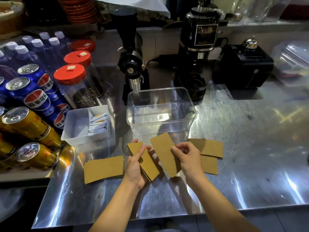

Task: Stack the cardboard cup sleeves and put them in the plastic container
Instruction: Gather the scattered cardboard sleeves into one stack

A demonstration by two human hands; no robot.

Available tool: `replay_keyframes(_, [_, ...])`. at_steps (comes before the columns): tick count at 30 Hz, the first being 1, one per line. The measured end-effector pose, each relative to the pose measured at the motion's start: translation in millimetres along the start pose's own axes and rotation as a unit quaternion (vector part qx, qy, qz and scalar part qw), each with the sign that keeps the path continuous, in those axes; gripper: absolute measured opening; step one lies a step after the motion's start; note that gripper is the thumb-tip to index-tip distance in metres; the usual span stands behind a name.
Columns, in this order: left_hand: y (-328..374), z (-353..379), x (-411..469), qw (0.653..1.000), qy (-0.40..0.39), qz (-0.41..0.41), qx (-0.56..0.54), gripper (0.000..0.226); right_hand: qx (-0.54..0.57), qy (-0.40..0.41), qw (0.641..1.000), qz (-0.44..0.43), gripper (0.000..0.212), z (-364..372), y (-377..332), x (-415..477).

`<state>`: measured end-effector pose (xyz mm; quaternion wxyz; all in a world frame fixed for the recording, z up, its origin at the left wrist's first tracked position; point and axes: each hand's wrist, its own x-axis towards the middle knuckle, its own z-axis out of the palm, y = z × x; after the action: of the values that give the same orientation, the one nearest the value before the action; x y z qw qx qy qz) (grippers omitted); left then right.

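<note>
Sleeves mid-frame: left hand (135, 166) grip pinching one sleeve (145, 162), right hand (187, 158) grip pinching another (164, 154). Risk: misaligned edges, stack slides apart before container (161, 99), upper centre.

I see a steel surface (234, 156) carrying a clear plastic container (161, 113), flat cardboard sleeves (103, 169) left and right, a white sachet tray (75, 126) and two black grinders (133, 64)
</note>
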<state>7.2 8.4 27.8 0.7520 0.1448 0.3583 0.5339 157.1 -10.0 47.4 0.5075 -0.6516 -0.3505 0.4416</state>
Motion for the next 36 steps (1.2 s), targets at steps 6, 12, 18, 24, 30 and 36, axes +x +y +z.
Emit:
replay_keyframes(6, [-9.4, 19.1, -8.3, 0.991, -0.006, -0.126, 0.035, 0.067, 0.026, -0.016, 0.999, -0.014, 0.019, 26.4, 0.3, -12.5])
replay_keyframes(12, [-11.5, 11.6, -2.6, 0.995, -0.009, -0.098, -0.003, 0.055, -0.053, -0.029, 0.996, -0.058, 0.01, 27.7, 5.8, -15.0])
replay_keyframes(18, [-14.0, 7.1, 5.2, 0.997, -0.046, -0.057, -0.024, 0.04, -0.065, -0.001, 0.997, -0.052, 0.013, 11.4, 7.2, -9.5])
replay_keyframes(24, [-20.5, 9.5, 13.6, 0.996, -0.057, -0.075, -0.005, 0.042, -0.224, 0.085, 0.97, -0.043, 0.008, -35.7, 15.2, 19.4])
replay_keyframes(30, [-26.1, 16.5, 15.6, 0.992, -0.07, -0.103, 0.01, 0.046, -0.371, 0.244, 0.88, 0.168, 0.082, -79.3, 20.8, 50.5])
replay_keyframes(36, [-30.2, 14.3, 13.4, 0.991, -0.066, -0.11, 0.022, 0.046, -0.381, 0.245, 0.859, 0.239, 0.103, -80.6, 25.7, 61.8])
